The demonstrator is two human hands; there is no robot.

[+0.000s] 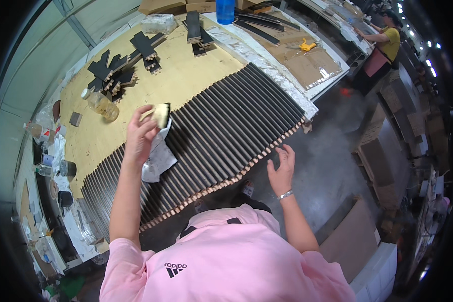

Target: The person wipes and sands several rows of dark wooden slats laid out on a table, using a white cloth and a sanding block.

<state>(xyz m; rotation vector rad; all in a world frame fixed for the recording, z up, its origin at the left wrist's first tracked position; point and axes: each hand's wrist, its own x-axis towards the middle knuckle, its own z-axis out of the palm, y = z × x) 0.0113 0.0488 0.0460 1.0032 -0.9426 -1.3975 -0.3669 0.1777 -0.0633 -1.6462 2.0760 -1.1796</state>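
Head-worn fisheye view, looking steeply down past the wearer's own chest onto a bench [181,80].
This is the left one of two cameras worn side by side, upright and unmirrored, so picture left is the wearer's left. The lens sits just above the pink shirt [221,272], which fills the lower middle; the left hand [142,133] and right hand [283,168] show near, farther up. The bench spreads ahead and leftward, its straight edges bending near the dark round rim. The wide field also takes in the floor [319,166] at right and, well off at upper right, a co-worker [389,44], small.
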